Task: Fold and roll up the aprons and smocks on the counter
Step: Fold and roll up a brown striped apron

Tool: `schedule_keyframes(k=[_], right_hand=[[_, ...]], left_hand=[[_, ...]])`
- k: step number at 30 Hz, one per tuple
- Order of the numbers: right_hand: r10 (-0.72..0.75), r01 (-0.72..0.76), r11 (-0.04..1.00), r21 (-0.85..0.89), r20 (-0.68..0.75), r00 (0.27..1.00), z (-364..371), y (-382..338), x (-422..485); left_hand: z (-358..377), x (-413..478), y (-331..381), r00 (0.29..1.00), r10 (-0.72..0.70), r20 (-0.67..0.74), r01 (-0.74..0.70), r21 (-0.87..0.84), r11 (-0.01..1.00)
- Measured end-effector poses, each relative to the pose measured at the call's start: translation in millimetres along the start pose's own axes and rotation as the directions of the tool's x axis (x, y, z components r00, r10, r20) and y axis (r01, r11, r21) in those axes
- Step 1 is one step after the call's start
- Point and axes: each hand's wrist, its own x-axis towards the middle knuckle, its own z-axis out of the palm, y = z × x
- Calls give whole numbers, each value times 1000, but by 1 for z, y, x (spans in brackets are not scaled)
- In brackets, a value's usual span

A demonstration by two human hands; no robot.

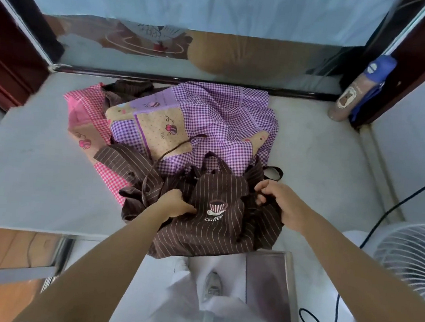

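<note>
Head view: left hand [176, 204], right hand [280, 204] clenched on one brown apron [199, 236]; one purple smock [215, 115], one pink smock [86, 106].

We've got a pale grey matte counter [38, 171] here with a heap of fabric in the middle. Nearest us, a dark brown pinstriped apron [215, 235] with a coffee-cup logo droops over the front edge. A purple gingham smock [210, 109] lies behind it, a pink gingham smock [88, 103] pokes out on the left, and a brown cylindrical bottle [343, 103] stands in the far right corner.

Apron pile [184, 122] on counter [38, 171], fan [413, 258] rt.
</note>
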Motion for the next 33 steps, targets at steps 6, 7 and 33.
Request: schedule_keyframes(k=[6,7,33], right_hand=[[365,-237,851,-468,203,908,-16,22,5],[391,-225,822,-524,232,891,-14,23,8],[312,-74,718,-692,224,923,150,184,-71]], left_hand=[[-10,-13,7,988,92,120,18,-698,716],[-14,-16,5,981,102,165,61,-761,646],[65,-135,-197,900,-25,435,97,-145,985]])
